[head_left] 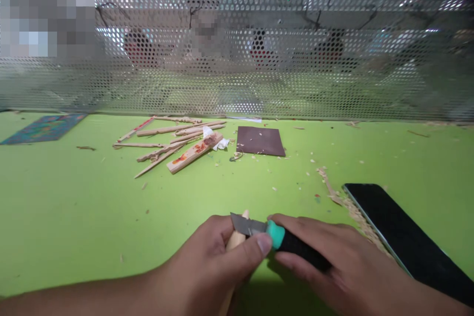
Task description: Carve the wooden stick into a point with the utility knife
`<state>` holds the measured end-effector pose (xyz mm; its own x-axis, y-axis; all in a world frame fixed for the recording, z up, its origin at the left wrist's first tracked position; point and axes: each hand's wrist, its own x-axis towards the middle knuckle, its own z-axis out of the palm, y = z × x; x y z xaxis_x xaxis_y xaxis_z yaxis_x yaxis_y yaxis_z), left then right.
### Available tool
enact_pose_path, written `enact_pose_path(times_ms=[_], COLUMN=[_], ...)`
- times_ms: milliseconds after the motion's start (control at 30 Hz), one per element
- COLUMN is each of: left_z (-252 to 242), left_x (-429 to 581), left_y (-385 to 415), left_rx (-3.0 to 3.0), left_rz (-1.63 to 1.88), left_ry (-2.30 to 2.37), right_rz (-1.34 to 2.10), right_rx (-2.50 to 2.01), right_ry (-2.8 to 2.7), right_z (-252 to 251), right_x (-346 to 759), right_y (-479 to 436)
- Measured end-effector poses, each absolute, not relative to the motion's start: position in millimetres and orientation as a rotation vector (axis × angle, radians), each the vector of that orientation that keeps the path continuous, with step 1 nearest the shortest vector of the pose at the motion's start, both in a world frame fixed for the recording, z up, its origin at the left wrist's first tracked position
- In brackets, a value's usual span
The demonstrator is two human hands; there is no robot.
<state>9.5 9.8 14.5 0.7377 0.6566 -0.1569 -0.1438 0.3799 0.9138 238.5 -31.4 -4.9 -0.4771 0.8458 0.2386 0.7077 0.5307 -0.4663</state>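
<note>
My left hand (218, 261) is closed around a pale wooden stick (236, 241), whose narrow tip points away from me. In my right hand (333, 256) is a carving knife (276, 234) with a black and turquoise handle. Its grey blade lies across the stick near the tip. The left thumb rests by the back of the blade, close to the turquoise collar. The lower part of the stick is mostly hidden by the left hand.
A black phone (403, 232) lies at the right beside wood shavings (357, 217). Farther back are several carved sticks (166, 145), a stained wooden block (194, 153), crumpled tissue (221, 144), brown sandpaper (260, 140) and a patterned sheet (42, 128). A perforated metal screen (237, 94) borders the green table (92, 217).
</note>
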Motion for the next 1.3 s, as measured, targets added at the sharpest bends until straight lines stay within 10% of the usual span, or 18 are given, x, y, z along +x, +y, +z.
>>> enact_pose_path(times_ms=[1300], left_z=[-10], left_x=[-7], left_y=[6], left_rx=[0.900], left_rz=[0.425], left_ry=[0.650], right_rz=[0.689], right_rx=[-1.497], right_ry=[-2.185], right_z=[6], right_x=[239], right_y=[-14])
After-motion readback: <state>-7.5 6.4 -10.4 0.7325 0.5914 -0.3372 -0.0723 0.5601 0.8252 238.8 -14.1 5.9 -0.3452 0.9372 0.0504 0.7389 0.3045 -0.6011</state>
